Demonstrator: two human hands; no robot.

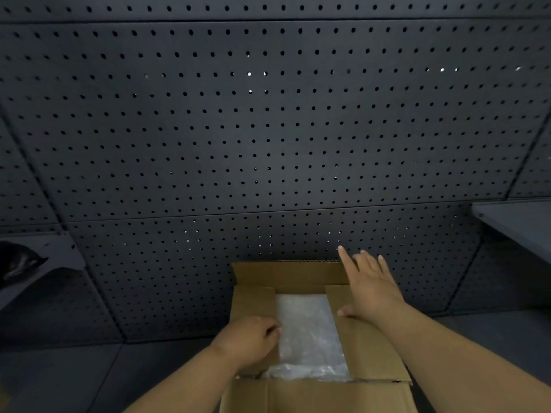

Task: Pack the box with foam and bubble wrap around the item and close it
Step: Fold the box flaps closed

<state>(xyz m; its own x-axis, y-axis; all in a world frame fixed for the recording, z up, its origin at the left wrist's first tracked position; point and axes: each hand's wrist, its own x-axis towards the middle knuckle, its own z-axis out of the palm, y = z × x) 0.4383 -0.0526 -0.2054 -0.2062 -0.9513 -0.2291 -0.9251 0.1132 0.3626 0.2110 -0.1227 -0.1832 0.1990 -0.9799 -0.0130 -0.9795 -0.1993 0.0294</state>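
Note:
A brown cardboard box (316, 394) stands at the bottom centre with its far flap (286, 272) upright and its side flaps folded inward. Clear bubble wrap (307, 332) shows in the gap between the side flaps; the item beneath is hidden. My left hand (250, 341) lies on the left flap (253, 302) with fingers curled at its inner edge, touching the wrap. My right hand (369, 287) lies flat with straight, spread fingers on the right flap (366, 353), fingertips reaching past the box's far right corner.
A dark pegboard wall (268, 129) rises right behind the box. A grey shelf (518, 222) juts out at the right. A dark crumpled object (18, 263) lies on a ledge at the left. The dark tabletop (74, 374) surrounds the box.

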